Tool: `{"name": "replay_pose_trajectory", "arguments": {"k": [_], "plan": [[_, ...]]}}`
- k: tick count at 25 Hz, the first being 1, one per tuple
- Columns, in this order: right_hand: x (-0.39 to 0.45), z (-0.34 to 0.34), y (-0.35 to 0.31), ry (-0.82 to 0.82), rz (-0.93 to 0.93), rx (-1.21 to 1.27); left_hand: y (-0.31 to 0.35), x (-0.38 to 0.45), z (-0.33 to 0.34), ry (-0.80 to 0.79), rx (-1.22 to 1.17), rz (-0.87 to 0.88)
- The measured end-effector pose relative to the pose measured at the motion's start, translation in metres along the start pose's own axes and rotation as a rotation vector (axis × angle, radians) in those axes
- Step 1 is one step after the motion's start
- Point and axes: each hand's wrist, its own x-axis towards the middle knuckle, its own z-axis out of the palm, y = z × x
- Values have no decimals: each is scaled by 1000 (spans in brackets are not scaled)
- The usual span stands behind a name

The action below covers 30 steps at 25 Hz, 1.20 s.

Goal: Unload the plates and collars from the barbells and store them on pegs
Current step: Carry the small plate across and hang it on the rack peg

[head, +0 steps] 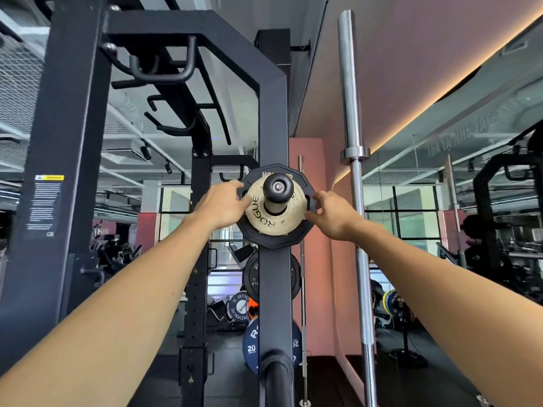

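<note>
A small tan plate (266, 220) marked ROGUE sits on a storage peg (278, 188) of the black rack upright (274, 289), in front of a larger black plate (258, 240). My left hand (221, 205) grips the left edge of the plates, fingers curled over the rim. At the right edge, my right hand (330, 214) pinches the rim with thumb and fingers. Both arms reach forward at about chest height.
A bare silver barbell (354, 183) stands upright just right of the rack. Lower pegs hold a black plate (251, 277) and a blue 20 plate (251, 346); another peg (277, 367) juts toward me. A mirror wall (458, 218) is at right.
</note>
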Motion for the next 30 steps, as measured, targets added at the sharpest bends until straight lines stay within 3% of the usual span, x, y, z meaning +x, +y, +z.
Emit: {"name": "replay_pose_trajectory", "arguments": {"k": [7,11,19,30], "plan": [[37,36,9,47,47,2,7,28,33,215,50,100],[35,30,9,99,56,101,9,28,30,176,-127,44],[-8,-1,-14,-98,138,707,21,-1,-1,5,-408,-86],[-118,-81,-78,-109,39,831,74,-116,-104,104,-343,-114]]}}
